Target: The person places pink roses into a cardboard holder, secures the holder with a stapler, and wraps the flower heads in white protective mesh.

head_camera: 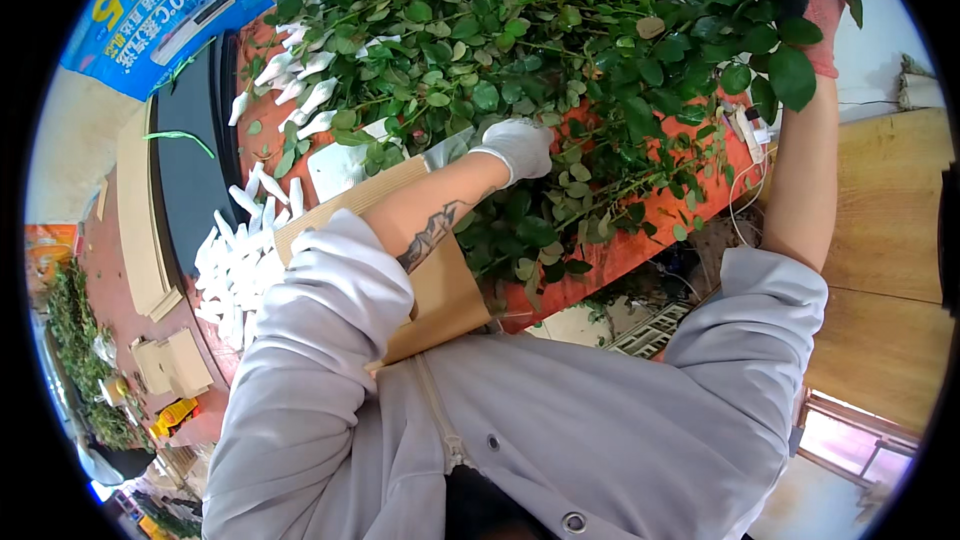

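Observation:
My left hand [521,148], in a white knit glove, rests at the near side of a large heap of leafy rose stems [480,37]. Its fingers are turned away, so I cannot see what they hold. At the upper right, my right hand [823,22] wears a pink glove with a dark palm. It is raised with a bunch of leafy stems [739,30] in it, the leaves covering most of the fingers. Buds in white mesh sleeves [319,95] poke out of the heap's left side. Under my left forearm stands a brown corrugated cardboard piece [442,292].
A red table [622,262] carries the heap. White mesh sleeves [240,277] are piled at the left, near a black panel [191,157] and cardboard sheets [139,217]. A power strip with a white cable [746,131] lies by the right edge. Wooden panelling [885,240] stands at right.

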A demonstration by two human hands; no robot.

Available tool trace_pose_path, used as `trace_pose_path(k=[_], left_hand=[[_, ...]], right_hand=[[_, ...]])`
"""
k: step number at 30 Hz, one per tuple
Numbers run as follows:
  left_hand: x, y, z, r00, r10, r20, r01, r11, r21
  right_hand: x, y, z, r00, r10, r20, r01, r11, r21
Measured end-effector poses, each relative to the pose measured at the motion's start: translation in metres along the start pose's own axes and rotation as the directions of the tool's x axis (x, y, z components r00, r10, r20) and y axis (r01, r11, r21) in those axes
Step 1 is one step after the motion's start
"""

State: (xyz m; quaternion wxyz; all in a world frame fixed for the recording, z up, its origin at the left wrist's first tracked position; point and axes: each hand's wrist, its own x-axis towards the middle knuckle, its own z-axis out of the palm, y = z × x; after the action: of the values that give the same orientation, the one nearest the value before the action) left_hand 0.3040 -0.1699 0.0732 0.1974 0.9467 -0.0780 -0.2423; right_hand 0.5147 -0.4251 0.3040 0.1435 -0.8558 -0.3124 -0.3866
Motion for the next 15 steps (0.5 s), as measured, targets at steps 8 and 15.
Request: trace_pose_path(k=[8,15], left_hand=[[0.002,0.004,0.017,1.0,-0.019,0.024,0.017,0.998,0.064],[0.003,-0.001,0.025,0.999,-0.008,0.048,0.005,0.998,0.063]], right_hand=[[-0.009,0.033,-0.009,0.998,0.05,-0.044,-0.062,0.947,-0.316],[-0.017,0.035,-0.032,0.655,0.756,0.02,-0.42,0.342,0.841]])
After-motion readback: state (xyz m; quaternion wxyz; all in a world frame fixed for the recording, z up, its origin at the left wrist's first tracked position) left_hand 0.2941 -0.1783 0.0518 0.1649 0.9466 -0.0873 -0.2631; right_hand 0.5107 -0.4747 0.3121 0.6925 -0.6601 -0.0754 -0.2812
